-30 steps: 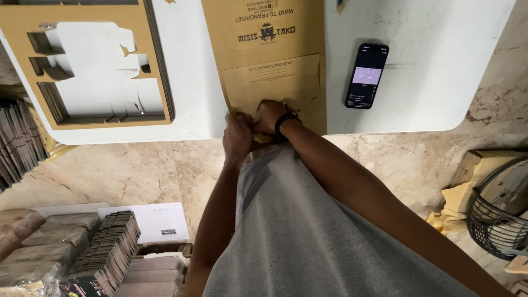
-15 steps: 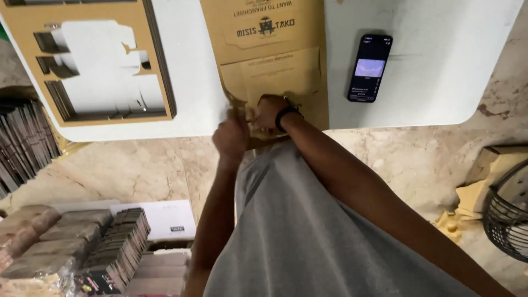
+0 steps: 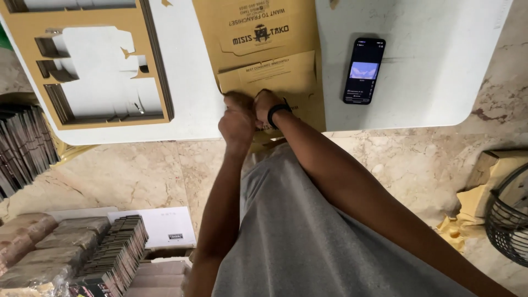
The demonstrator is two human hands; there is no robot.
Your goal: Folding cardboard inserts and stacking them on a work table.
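Note:
A flat brown die-cut cardboard box blank [image 3: 264, 52] lies on the white table [image 3: 429, 60], its near end over the table's front edge. My left hand [image 3: 237, 122] and my right hand [image 3: 265, 105] are pressed together on that near end, both gripping and folding a flap of the cardboard. A black band sits on my right wrist. The flap itself is mostly hidden under my fingers.
A black phone [image 3: 363, 70] with a lit screen lies to the right of the blank. A stack of punched-out cardboard waste sheets [image 3: 93, 66] is on the table's left. Bundles of flat cardboard [image 3: 77, 247] sit on the marble floor at left; a black wire basket [image 3: 509, 220] at right.
My hands stay on the blank's near flap and have drawn closer together, the left rising toward the table edge. The camera view has shifted slightly.

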